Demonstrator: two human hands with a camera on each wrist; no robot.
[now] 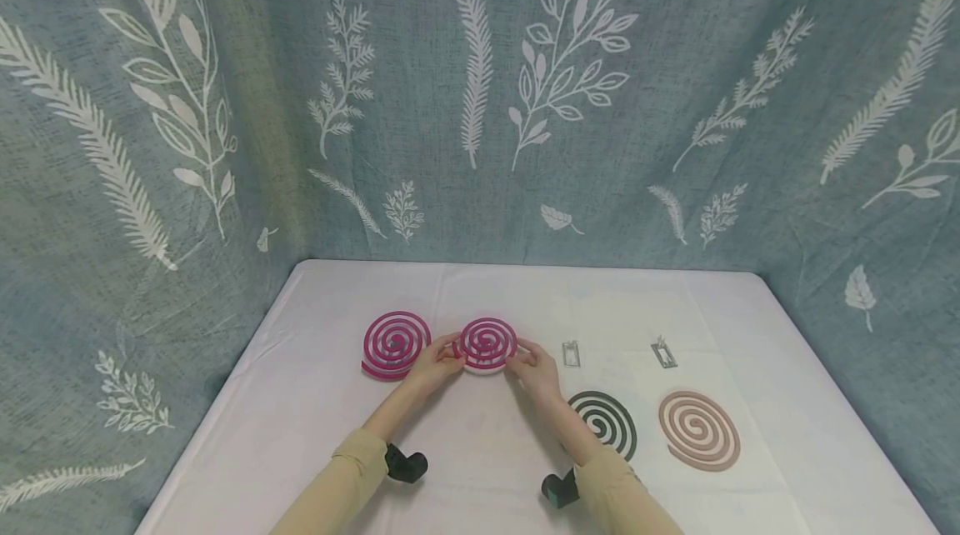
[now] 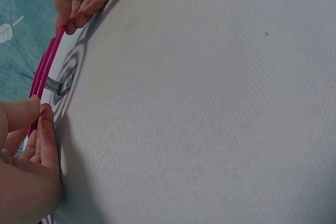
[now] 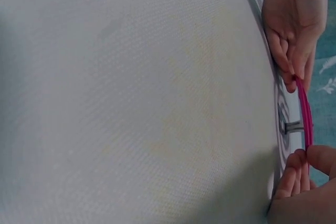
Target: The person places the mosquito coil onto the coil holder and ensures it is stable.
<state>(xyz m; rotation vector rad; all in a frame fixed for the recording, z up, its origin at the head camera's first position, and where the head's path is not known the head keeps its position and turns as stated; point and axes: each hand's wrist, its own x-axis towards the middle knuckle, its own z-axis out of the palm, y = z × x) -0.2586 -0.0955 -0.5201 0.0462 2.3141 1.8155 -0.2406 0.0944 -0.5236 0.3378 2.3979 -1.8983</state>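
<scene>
A pink mosquito coil [image 1: 487,342] is pinched at its left edge by my left hand [image 1: 435,362] and at its right edge by my right hand [image 1: 537,370]. Seen edge-on in the left wrist view, the coil [image 2: 49,61] is raised off the white surface. A small metal coil stand [image 2: 65,82] is under its middle, its flat frame close to the cloth; the right wrist view also shows this stand [image 3: 294,126]. Whether the stand's tip is fixed in the coil is hidden. Another pink coil [image 1: 396,343] lies just left of my left hand.
A dark green coil [image 1: 611,422] lies partly behind my right forearm, with a brown coil [image 1: 699,430] further right. Two metal stands [image 1: 572,354] [image 1: 663,352] lie behind them. The white-covered table [image 1: 480,468] meets a blue-green leaf-patterned curtain [image 1: 420,102] at the back and sides.
</scene>
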